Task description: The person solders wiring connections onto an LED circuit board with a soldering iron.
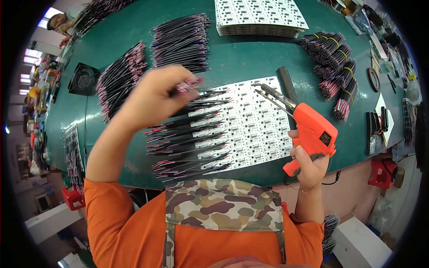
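My left hand (161, 96), slightly blurred, is raised above the left edge of a white printed circuit board panel (259, 120). Its fingers are closed around a bunch of cable wires (188, 85), whose red and white ends stick out. My right hand (310, 167) grips the handle of a red soldering gun (315, 127). The gun's metal tip and a thin feed tube point over the panel's upper right part. Several groups of black cables (178, 143) lie across the panel's left side, their ends on its pads and their red, white and blue tails toward the left.
A stack of similar panels (261, 18) stands at the far side. Loose black cables (181, 42) lie in piles at the far left, tied cable bundles (342, 71) at the right. A dark bar (287, 85) rests by the panel; a small black fan (83, 79) stands left. Another person (60, 23) is far left.
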The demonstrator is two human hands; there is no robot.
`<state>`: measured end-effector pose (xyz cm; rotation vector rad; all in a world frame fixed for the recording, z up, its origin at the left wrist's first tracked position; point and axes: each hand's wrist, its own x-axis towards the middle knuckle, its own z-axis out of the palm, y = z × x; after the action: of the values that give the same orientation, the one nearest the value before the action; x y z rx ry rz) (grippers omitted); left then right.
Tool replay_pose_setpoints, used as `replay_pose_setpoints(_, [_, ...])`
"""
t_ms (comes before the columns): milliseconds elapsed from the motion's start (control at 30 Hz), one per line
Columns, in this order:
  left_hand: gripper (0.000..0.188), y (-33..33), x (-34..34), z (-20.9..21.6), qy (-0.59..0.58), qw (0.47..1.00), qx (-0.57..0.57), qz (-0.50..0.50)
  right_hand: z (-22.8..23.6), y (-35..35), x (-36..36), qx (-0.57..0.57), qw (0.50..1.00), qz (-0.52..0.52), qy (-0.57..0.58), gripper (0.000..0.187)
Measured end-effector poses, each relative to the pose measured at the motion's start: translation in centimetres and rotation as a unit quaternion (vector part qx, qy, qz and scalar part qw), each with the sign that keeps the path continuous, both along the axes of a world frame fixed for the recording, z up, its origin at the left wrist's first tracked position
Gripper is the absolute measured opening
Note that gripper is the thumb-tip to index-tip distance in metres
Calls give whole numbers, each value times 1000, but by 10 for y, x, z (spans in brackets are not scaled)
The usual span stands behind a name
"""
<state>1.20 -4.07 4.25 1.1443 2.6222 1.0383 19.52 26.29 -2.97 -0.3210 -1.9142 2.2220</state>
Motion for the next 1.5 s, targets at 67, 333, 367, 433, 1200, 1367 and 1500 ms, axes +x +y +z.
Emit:
replay_pose_setpoints(67, [18, 11, 7, -22, -19, 998, -55, -33, -3, 4, 2, 25, 1000, 15, -1, 48])
replay_pose_setpoints(333, [26, 32, 2, -47, -55, 983, -158, -80, -3, 10, 5, 76, 996, 32, -16, 52])
replay_pose_setpoints(367, [26, 33, 2, -49, -57, 982, -159, -81, -3, 10, 5, 80, 996, 32, -18, 52])
replay_pose_setpoints(433, [27, 34, 2, -54, -35, 983, -146, -107, -5, 11, 5, 83, 996, 32, -21, 51])
replay_pose_setpoints(1200, [13, 41, 15, -78, 119, 962, -172, -177, -2, 12, 1, 120, 986, 114, -32, 38])
replay_pose_setpoints(1367, [13, 40, 14, -78, 114, 965, -151, -181, -5, 17, -1, 181, 969, 169, -7, 37])
replay_pose_setpoints(1500, [12, 40, 15, -78, 114, 966, -146, -179, -1, 20, -6, 237, 951, 197, 26, 42])
